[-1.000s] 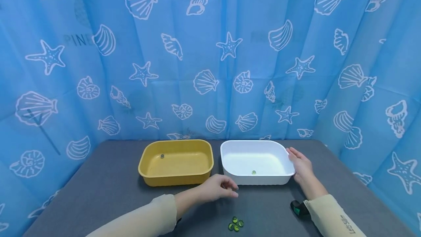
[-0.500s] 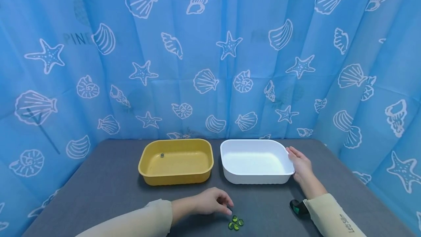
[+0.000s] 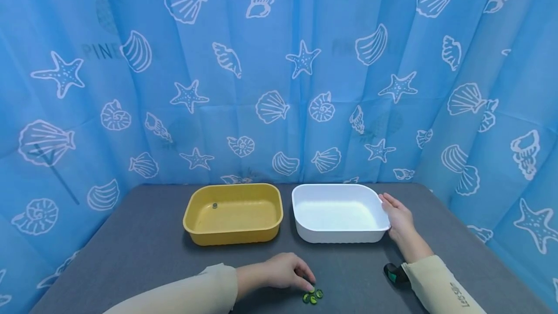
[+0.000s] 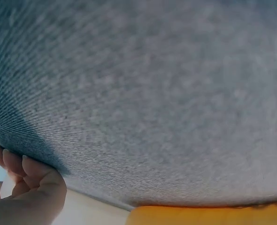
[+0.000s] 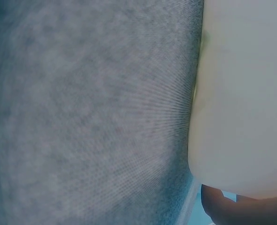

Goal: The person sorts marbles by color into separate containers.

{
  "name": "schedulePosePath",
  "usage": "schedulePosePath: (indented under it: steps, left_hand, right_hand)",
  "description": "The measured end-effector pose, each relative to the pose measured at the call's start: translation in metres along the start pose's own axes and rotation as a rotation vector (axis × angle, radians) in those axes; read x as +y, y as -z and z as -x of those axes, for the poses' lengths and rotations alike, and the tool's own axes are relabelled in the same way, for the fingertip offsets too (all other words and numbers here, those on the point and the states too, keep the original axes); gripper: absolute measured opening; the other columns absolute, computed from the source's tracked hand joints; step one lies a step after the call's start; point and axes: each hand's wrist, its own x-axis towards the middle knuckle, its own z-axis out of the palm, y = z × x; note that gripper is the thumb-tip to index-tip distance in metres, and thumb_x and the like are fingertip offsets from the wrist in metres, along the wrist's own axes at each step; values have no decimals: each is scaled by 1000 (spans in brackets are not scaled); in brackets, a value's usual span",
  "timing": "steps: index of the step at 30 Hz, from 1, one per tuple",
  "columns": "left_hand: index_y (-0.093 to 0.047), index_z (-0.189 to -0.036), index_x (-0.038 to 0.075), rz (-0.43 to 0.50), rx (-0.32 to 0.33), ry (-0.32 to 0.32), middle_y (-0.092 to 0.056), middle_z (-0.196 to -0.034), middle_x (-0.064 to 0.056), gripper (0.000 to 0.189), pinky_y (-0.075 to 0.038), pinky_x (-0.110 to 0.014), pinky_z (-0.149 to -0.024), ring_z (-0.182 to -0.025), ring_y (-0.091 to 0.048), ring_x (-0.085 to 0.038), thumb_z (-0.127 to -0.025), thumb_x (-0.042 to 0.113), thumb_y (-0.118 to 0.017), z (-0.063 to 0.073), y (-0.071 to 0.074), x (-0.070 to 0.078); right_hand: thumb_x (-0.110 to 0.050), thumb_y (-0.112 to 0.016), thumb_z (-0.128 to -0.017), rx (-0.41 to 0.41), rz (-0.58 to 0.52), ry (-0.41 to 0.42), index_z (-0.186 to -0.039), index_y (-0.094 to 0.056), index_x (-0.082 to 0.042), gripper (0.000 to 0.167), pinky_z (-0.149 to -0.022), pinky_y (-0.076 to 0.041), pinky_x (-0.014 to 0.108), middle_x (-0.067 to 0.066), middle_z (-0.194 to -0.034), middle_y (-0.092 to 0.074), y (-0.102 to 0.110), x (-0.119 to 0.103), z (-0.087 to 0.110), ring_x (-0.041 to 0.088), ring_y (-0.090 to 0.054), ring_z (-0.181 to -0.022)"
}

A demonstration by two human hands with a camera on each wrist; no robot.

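Observation:
My left hand [image 3: 287, 271] reaches low over the grey table, fingers curved. Its thumb tip is right at the uppermost of several small round green glassy pieces [image 3: 313, 299], partly covering that piece; whether it is pinched I cannot tell. In the left wrist view, the left hand [image 4: 28, 192] has its fingertips close to the cloth, and the pieces are hidden. With fairly straight fingers, my right hand [image 3: 398, 217] touches the right end of the white basin [image 3: 342, 236]. The right wrist view shows fingers [image 5: 246, 211] at the basin's lower corner.
Left of the white basin stands a yellow basin [image 3: 235, 238] with a small grey round piece [image 3: 215, 205] in it. A dark strap [image 3: 395, 274] hangs by the right sleeve. A blue shell-patterned curtain [image 3: 279, 71] closes off the back and sides of the table [image 3: 144, 246].
My left hand has moved down from before the white basin to the green pieces. A green piece seen in the white basin has gone from view. The right hand has stayed put.

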Motion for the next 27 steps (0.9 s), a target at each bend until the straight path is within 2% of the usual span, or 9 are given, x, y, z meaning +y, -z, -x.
schedulePosePath:
  steps: [2, 5, 7, 9, 14, 17, 20, 27]
  left_hand:
    - [-76, -102, 14, -40, -4, 7, -62, -81, 15, 15, -43, -19, -62, -71, -51, 0, -89, 21, -71, -1, -1, -1]
    - [-77, -98, 13, -27, 14, 37, -63, -79, 11, 11, -41, -21, -60, -69, -51, -3, -87, 16, -73, -1, -3, 3]
    - [-77, -98, 14, -41, 9, 42, -63, -80, 11, 12, -41, -21, -60, -70, -51, -3, -87, 17, -74, -5, -4, -3]
    - [-77, -96, 15, -8, 7, 35, -63, -79, 12, 11, -41, -20, -61, -70, -51, -3, -86, 19, -75, -12, -6, -13]
    - [-77, -90, 24, 43, -11, -7, -65, -81, 14, 6, -44, -22, -63, -73, -54, -2, -84, 25, -77, -36, -12, -51]
    - [-77, -89, 27, 38, -17, -20, -66, -81, 14, 5, -45, -24, -64, -74, -55, -3, -84, 27, -77, -43, -14, -61]
    - [-77, -88, 27, 42, -18, -16, -65, -81, 13, 4, -43, -23, -64, -73, -55, -3, -84, 27, -77, -41, -14, -58]
    - [-76, -91, 18, -11, 16, 30, -64, -77, 13, 5, -43, -21, -65, -71, -53, -1, -87, 19, -74, -21, -10, -22]
  right_hand:
    - [-12, -39, -106, -5, 1, -3, -153, -26, -9, 50, -112, -28, 36, 10, -155, -30, 0, 0, 0, 24, -28, -142]
    - [-13, -38, -106, -14, 8, -12, -154, -25, -9, 50, -112, -28, 36, 9, -155, -29, 0, 0, 1, 23, -28, -142]
    - [-13, -38, -106, -17, 9, -10, -154, -25, -9, 50, -112, -28, 36, 9, -155, -29, 0, 0, 1, 23, -27, -142]
    - [-13, -37, -106, -14, 14, -7, -154, -25, -9, 49, -112, -28, 36, 9, -155, -29, 0, 0, 1, 23, -28, -142]
    - [-15, -37, -106, -16, 24, 4, -154, -25, -9, 50, -112, -28, 37, 9, -155, -29, 1, 1, 1, 24, -27, -142]
    - [-15, -37, -106, -24, 24, 4, -154, -24, -9, 50, -112, -28, 37, 9, -156, -28, 1, 1, 0, 24, -26, -143]
    - [-14, -37, -106, -25, 20, 6, -154, -23, -9, 50, -113, -27, 37, 10, -156, -28, 1, 1, 1, 25, -26, -143]
    - [-13, -38, -106, -18, 13, 11, -154, -24, -8, 50, -112, -27, 37, 11, -155, -29, 1, 0, 1, 25, -27, -142]
